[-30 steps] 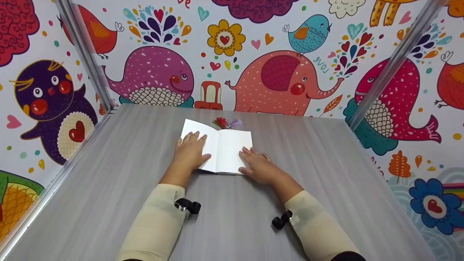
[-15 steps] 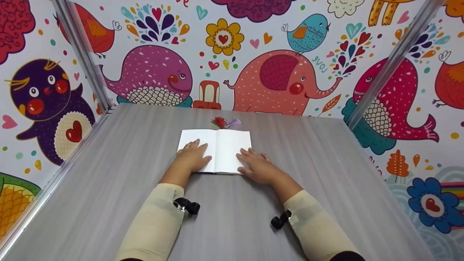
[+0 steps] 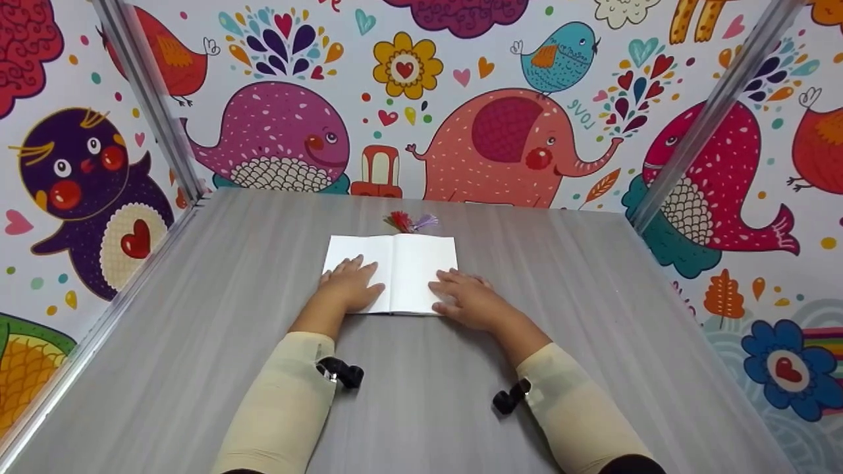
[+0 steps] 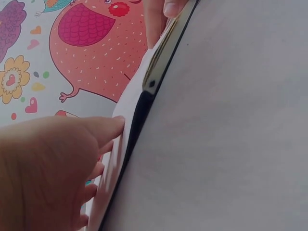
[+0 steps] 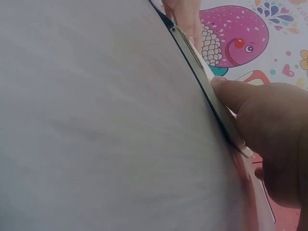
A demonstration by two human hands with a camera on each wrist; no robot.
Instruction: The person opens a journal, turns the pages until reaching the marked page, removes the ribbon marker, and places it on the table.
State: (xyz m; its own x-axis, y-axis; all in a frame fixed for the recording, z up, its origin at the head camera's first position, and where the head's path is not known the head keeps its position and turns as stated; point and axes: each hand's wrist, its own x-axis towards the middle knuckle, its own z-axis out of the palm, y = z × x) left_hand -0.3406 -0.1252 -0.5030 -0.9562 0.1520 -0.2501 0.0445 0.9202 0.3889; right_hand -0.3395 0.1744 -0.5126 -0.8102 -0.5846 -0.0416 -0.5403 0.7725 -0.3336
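Note:
A notebook point(image 3: 413, 276) with blank white pages lies open and flat on the grey table. My left hand point(image 3: 349, 284) rests on the left page, fingers spread and pointing away. On the outer part of the right page lies my right hand point(image 3: 469, 299), its fingers stretched across the edge. Both wrist views look along the book's near edge: the left thumb point(image 4: 113, 127) presses the thin left side with its dark cover, and the right thumb point(image 5: 228, 89) sits on the thicker page block point(image 5: 204, 79).
Just behind the notebook lie a red tassel point(image 3: 400, 220) and a lilac tassel point(image 3: 427, 222). The grey table point(image 3: 408, 395) ends at a wall point(image 3: 408, 118) printed with cartoon animals. Metal posts point(image 3: 158, 105) stand at the back corners.
The left page or cover, raised at its far corner a second ago, is now flat. My left hand has come down slightly with it; my right hand stays nearly in place.

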